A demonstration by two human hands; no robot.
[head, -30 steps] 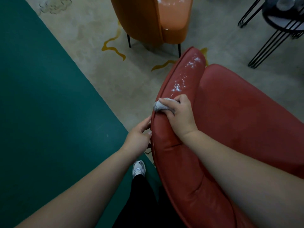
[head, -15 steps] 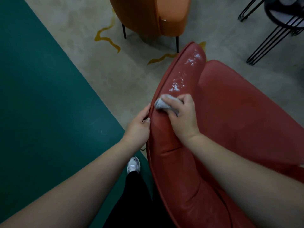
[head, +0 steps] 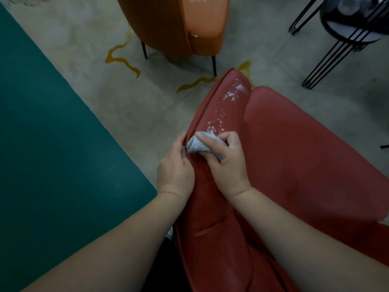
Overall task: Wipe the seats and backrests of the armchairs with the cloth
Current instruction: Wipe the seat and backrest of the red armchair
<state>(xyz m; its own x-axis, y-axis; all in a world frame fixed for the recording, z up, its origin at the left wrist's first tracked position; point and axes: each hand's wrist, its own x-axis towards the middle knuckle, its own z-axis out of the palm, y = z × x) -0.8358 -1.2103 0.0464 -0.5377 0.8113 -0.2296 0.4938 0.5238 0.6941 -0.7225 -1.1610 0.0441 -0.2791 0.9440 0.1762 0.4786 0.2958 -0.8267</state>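
- The right hand [head: 226, 163] clutches a bunched grey cloth [head: 199, 145], soft and terry-like, pressed on the red armchair [head: 294, 154]'s smooth, rounded backrest rim.
- White powdery flecks [head: 229, 102] run toward 12 o'clock of the cloth.
- The left hand [head: 175, 169], fingers straight, rests against the rim's piped outer edge at 9 o'clock; the fingertips may curl behind it.
- A glossy orange armchair [head: 179, 24] stands at 12 o'clock on thin black legs.

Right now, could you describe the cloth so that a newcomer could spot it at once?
Find the red armchair that fills the lower right. On its padded arm, just below a trail of white specks, the right hand grips the cloth. It is a small, crumpled, pale grey wad, the only fabric there.
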